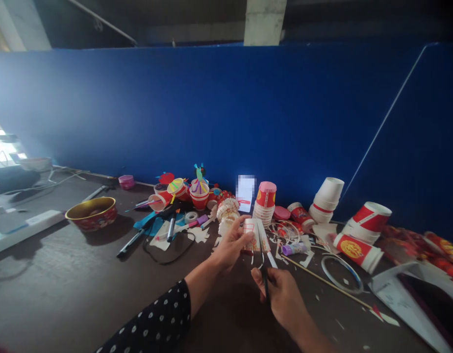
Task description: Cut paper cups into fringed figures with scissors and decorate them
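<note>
In the middle of the head view my left hand [232, 245] is closed on a white paper cup [249, 226] with red and gold print. A long strip of the cup's wall hangs loose on its right side. My right hand [281, 294] grips a pair of scissors [264, 277] with dark handles. The scissors' blades point up and away from me, at the cup's cut edge. Whether the blades meet the paper, I cannot make out. Just behind the cup stands a stack of paper cups [264, 213].
A gold-rimmed red bowl [90, 215] stands left. Markers [171, 229], a tape roll [190, 217] and decorated cups [199, 196] lie left of centre. A lit phone [245, 192] leans at the back. Right are more cups [359, 250], a wooden stick [329, 283], paper scraps and a white tray [395, 289].
</note>
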Demonstrator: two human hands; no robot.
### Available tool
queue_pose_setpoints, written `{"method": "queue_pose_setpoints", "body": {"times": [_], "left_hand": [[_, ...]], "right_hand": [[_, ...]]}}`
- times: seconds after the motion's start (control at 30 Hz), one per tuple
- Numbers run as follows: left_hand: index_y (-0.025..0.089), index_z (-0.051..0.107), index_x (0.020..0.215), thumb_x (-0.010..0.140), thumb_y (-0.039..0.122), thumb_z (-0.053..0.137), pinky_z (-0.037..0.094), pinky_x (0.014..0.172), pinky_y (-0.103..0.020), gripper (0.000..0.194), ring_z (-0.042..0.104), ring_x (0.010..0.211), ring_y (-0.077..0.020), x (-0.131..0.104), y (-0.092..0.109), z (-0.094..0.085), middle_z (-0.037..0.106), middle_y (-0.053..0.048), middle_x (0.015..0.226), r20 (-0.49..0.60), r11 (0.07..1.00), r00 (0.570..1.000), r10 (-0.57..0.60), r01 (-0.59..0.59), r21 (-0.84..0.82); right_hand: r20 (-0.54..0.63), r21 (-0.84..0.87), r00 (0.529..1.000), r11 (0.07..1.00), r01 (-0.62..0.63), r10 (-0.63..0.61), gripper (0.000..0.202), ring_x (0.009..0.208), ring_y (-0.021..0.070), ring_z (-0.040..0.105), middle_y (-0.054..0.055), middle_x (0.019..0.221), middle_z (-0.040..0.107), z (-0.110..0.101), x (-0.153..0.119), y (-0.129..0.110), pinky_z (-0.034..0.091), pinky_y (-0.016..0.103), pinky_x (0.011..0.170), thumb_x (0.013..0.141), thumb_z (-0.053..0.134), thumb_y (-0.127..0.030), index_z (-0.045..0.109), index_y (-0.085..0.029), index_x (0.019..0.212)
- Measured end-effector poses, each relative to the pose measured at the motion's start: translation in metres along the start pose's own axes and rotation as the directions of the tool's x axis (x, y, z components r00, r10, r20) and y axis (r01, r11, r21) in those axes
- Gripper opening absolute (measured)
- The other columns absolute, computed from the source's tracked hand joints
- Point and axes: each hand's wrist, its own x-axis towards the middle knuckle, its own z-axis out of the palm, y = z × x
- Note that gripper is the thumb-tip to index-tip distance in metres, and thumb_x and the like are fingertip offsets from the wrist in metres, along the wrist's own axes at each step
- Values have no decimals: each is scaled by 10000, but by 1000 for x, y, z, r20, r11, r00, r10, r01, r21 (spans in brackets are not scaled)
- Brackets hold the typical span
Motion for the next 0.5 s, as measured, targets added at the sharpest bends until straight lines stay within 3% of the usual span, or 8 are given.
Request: {"method": "queue_pose_setpoints", "body": {"times": [0.27,0.5], "left_hand": [[269,347,1227,729,322,584,438,521,-212,555,584,654,-135,3,-7,-3,577,-15,806,13,999,999,50,-50,17],[279,346,1220,745,317,562,441,524,-214,524,586,667,-138,-1,-1,1,565,-14,828,19,999,999,35,-36,16]], "right_hand": [[9,-10,1000,1000,-29,29,531,392,90,359,-33,383,406,-2,0,-5,259,220,406,719,423,-624,433,-179,429],[-6,22,999,998,-52,52,533,373,84,353,-36,362,399,0,1,-3,254,223,405,716,442,-619,385,-188,408]]}}
